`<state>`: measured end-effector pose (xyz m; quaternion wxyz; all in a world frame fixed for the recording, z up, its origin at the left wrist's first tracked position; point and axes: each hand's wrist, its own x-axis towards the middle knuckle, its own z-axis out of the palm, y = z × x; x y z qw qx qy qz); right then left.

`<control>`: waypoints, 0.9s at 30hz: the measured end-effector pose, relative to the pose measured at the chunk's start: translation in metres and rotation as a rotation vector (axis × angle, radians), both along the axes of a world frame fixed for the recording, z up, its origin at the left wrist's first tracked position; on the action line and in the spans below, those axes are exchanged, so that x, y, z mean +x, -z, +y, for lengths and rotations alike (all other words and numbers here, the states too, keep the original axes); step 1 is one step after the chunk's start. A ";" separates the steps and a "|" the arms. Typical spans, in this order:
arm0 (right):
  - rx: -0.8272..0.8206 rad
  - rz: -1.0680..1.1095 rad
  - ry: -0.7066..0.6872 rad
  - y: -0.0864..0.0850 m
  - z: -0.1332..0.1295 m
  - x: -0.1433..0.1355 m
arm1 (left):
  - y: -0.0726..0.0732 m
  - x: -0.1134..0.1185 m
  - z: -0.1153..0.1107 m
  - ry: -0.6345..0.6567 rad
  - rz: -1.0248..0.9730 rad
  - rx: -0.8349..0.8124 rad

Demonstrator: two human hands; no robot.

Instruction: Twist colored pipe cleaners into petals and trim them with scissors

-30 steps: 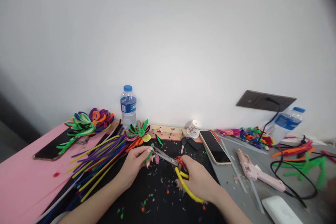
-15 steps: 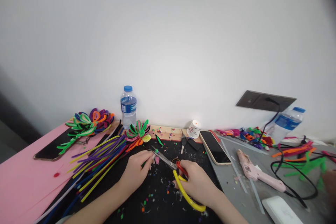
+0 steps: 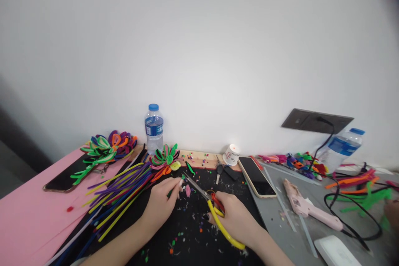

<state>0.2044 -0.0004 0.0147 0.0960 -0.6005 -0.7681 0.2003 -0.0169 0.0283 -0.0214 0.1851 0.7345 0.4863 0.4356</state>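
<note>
Over the black mat (image 3: 183, 237), my left hand (image 3: 163, 199) pinches a small green fuzzy piece, its end showing at the fingertips. My right hand (image 3: 232, 216) is closed on scissors (image 3: 222, 230) with yellow and red handles. The blades point up and left, their tips just beyond my left fingertips. A small pink piece (image 3: 188, 191) lies between the hands. Left of my left hand spreads a bundle of coloured pipe cleaners (image 3: 121, 191), with a green and pink fuzzy flower (image 3: 165, 156) at its top.
A water bottle (image 3: 153, 131), paper cup (image 3: 231, 155), keys (image 3: 219, 171) and phone (image 3: 257, 178) stand or lie near the wall. Rightward are a pink glue gun (image 3: 311, 210), its black cable and a white case (image 3: 336, 251). Another person's hand (image 3: 392, 212) shows at the right edge.
The scissor blades no longer cross the green piece at my left fingertips; they now sit slightly to its right. The whole view has shifted slightly.
</note>
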 end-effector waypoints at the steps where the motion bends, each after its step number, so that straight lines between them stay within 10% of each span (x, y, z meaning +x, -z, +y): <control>1: -0.004 -0.006 -0.005 -0.001 0.000 0.000 | 0.001 0.000 0.001 -0.012 -0.007 -0.015; 27: 0.004 0.060 -0.014 0.012 -0.003 -0.004 | -0.003 0.003 -0.002 0.071 0.090 -0.006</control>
